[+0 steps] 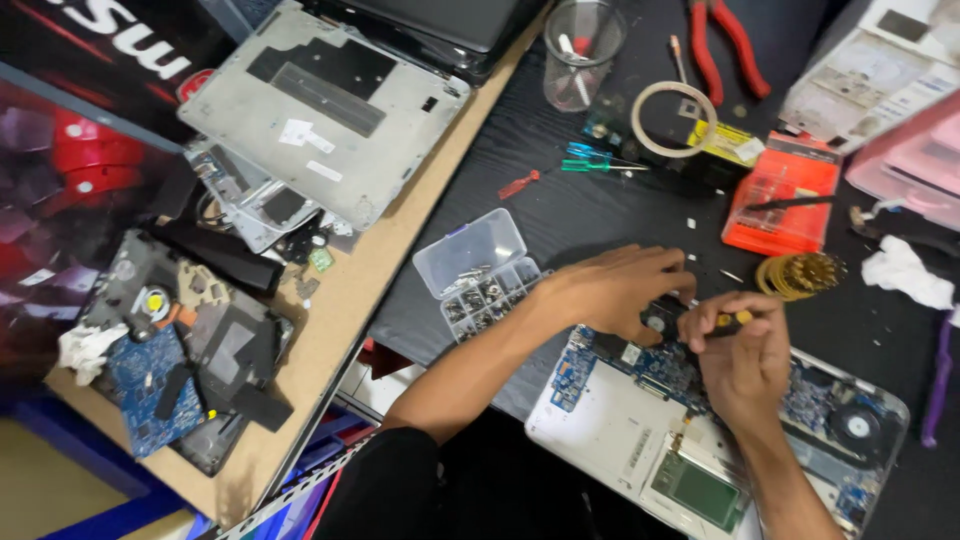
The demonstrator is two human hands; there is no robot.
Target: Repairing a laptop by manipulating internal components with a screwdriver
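A small yellow-handled screwdriver (pixel 733 319) is pinched in the closed fingers of the right hand (pixel 745 355), over the opened white laptop's blue circuit board (pixel 660 368); the left hand (pixel 610 290) is curled around a black fan (pixel 661 318); the board is judged fragile, best held by its edges.

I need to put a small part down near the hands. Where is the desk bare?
Bare black desk lies between the screw box and orange case. The left hand and right hand crowd the open laptop.
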